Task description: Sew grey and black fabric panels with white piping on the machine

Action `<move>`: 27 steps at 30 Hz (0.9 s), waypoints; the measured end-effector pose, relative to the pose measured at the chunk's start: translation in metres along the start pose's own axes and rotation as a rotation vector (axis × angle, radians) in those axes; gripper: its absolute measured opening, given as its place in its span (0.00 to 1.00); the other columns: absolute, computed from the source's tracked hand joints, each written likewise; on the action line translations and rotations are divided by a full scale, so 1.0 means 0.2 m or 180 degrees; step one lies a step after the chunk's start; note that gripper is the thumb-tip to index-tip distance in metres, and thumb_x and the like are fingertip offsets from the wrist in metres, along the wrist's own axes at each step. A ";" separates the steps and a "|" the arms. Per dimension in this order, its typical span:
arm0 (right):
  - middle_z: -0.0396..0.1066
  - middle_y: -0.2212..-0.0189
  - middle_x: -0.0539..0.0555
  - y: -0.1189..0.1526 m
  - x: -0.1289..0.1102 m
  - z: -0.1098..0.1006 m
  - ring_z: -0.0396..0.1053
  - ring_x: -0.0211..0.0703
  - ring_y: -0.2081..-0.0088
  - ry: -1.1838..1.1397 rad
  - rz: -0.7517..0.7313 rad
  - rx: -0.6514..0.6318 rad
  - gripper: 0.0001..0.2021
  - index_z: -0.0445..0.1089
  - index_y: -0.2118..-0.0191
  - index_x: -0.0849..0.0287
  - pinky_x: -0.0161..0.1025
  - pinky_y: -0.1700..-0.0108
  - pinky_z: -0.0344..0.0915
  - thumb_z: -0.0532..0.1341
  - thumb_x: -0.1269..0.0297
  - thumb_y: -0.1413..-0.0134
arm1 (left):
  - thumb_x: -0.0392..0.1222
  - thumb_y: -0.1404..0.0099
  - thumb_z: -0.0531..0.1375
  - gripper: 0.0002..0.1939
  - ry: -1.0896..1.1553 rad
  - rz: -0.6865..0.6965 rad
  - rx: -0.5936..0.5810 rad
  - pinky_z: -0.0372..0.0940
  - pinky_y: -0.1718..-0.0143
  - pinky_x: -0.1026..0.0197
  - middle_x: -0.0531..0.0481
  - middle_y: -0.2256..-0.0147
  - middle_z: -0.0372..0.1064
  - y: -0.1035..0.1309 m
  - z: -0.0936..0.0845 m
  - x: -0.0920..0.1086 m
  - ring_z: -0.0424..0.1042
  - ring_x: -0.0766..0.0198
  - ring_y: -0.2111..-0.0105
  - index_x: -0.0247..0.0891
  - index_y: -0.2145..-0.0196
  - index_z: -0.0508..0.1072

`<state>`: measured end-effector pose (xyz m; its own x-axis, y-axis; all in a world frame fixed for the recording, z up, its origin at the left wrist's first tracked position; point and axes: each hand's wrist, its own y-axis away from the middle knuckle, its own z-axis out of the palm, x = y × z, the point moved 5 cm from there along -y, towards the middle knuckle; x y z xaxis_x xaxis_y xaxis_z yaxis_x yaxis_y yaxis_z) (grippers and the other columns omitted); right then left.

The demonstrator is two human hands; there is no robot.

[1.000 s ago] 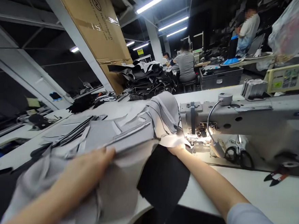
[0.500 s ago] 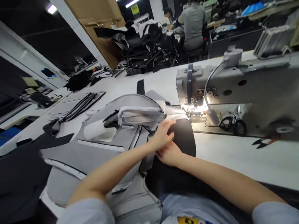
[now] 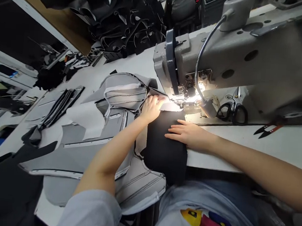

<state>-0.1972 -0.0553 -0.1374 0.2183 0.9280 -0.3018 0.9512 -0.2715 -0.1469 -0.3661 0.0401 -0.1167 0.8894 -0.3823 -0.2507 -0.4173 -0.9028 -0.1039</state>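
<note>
A lit sewing machine stands over a black fabric piece joined to a grey sewn cover that spreads to the left. My left hand has its fingers curled on the edge of the cover, just left of the needle area; it grips the fabric there. My right hand lies flat on the black fabric, fingers spread, in front of the needle area. A pale strip of the work runs under the presser foot.
Black-handled scissors lie on the machine bed, and red-and-black snips at its front edge. Folded dark pieces lie at left. A heap of black fabric is behind, near a seated person.
My hands have moved apart; the right now lies flat on the black fabric, the left is nearer the needle. The view has moved closer to the machine.
</note>
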 end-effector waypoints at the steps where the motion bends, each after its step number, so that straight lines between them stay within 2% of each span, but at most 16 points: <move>1: 0.64 0.40 0.66 -0.02 0.00 0.01 0.60 0.54 0.38 -0.0023 0.0066 0.0106 0.29 0.63 0.38 0.61 0.58 0.37 0.54 0.53 0.78 0.47 | 0.32 0.33 0.51 0.23 -0.0030 0.0061 -0.0058 0.58 0.46 0.48 0.36 0.48 0.64 -0.01 0.01 0.00 0.63 0.46 0.48 0.37 0.41 0.68; 5: 0.61 0.38 0.67 0.00 -0.01 0.06 0.55 0.60 0.35 -0.0185 -0.0003 0.0234 0.29 0.65 0.39 0.61 0.61 0.36 0.51 0.58 0.75 0.48 | 0.31 0.30 0.45 0.24 -0.0079 0.0493 -0.0254 0.59 0.48 0.47 0.37 0.53 0.67 -0.05 0.03 0.01 0.65 0.49 0.52 0.41 0.42 0.71; 8: 0.60 0.38 0.66 0.04 -0.02 0.08 0.55 0.60 0.35 -0.0149 -0.0028 0.0237 0.26 0.66 0.39 0.60 0.60 0.36 0.52 0.57 0.74 0.45 | 0.31 0.29 0.46 0.24 -0.0004 0.0999 -0.0449 0.62 0.50 0.50 0.39 0.56 0.70 -0.05 -0.01 0.05 0.67 0.52 0.54 0.44 0.44 0.72; 10: 0.61 0.38 0.66 0.05 -0.03 0.08 0.55 0.59 0.35 -0.0048 0.0017 0.0283 0.26 0.65 0.39 0.61 0.59 0.36 0.53 0.55 0.76 0.44 | 0.31 0.29 0.47 0.23 0.0120 0.1368 -0.0490 0.62 0.49 0.52 0.41 0.51 0.70 -0.02 -0.07 0.11 0.67 0.54 0.52 0.47 0.43 0.71; 12: 0.61 0.38 0.66 0.06 -0.03 0.08 0.56 0.58 0.36 0.0069 0.0045 0.0326 0.26 0.65 0.39 0.62 0.58 0.36 0.54 0.54 0.77 0.44 | 0.31 0.29 0.49 0.24 0.0174 0.1541 -0.0504 0.62 0.48 0.52 0.44 0.44 0.67 0.01 -0.14 0.16 0.65 0.54 0.47 0.48 0.42 0.69; 16: 0.63 0.39 0.65 0.07 -0.02 0.06 0.59 0.56 0.37 0.0157 -0.0016 0.0310 0.25 0.66 0.40 0.61 0.56 0.36 0.55 0.53 0.77 0.43 | 0.30 0.31 0.51 0.23 -0.0013 0.1275 -0.0811 0.64 0.49 0.51 0.44 0.41 0.64 0.04 -0.19 0.24 0.65 0.51 0.45 0.46 0.43 0.70; 19: 0.63 0.39 0.63 0.08 0.01 0.06 0.59 0.54 0.37 0.0112 -0.0009 0.0328 0.26 0.66 0.40 0.59 0.55 0.36 0.54 0.53 0.77 0.44 | 0.32 0.31 0.51 0.21 -0.0150 0.1023 -0.0952 0.66 0.51 0.53 0.42 0.45 0.67 0.03 -0.20 0.29 0.68 0.52 0.49 0.43 0.43 0.70; 22: 0.61 0.38 0.66 0.08 0.04 0.06 0.56 0.57 0.35 0.0047 0.0076 0.0409 0.28 0.65 0.39 0.60 0.59 0.35 0.51 0.55 0.77 0.46 | 0.31 0.31 0.50 0.22 -0.0145 0.0858 -0.1032 0.66 0.52 0.55 0.40 0.48 0.69 0.01 -0.20 0.34 0.70 0.53 0.53 0.39 0.42 0.68; 25: 0.57 0.36 0.67 0.07 0.01 0.07 0.53 0.61 0.34 -0.0180 -0.0153 0.0314 0.31 0.64 0.38 0.59 0.62 0.34 0.48 0.60 0.74 0.51 | 0.27 0.33 0.48 0.23 0.0038 0.0771 -0.1129 0.65 0.51 0.54 0.36 0.47 0.68 0.02 -0.18 0.39 0.70 0.53 0.52 0.32 0.42 0.67; 27: 0.57 0.36 0.66 0.05 -0.03 0.08 0.53 0.60 0.34 -0.0373 -0.0413 0.0253 0.32 0.65 0.38 0.57 0.60 0.34 0.47 0.62 0.72 0.52 | 0.25 0.35 0.48 0.25 0.0152 0.0705 -0.1136 0.65 0.50 0.53 0.36 0.48 0.68 0.02 -0.17 0.41 0.69 0.53 0.51 0.29 0.42 0.66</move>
<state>-0.1922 -0.0685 -0.1529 0.0637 0.9218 -0.3824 0.9484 -0.1752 -0.2642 -0.2885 -0.0016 -0.1051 0.7966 -0.5759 -0.1838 -0.5160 -0.8062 0.2895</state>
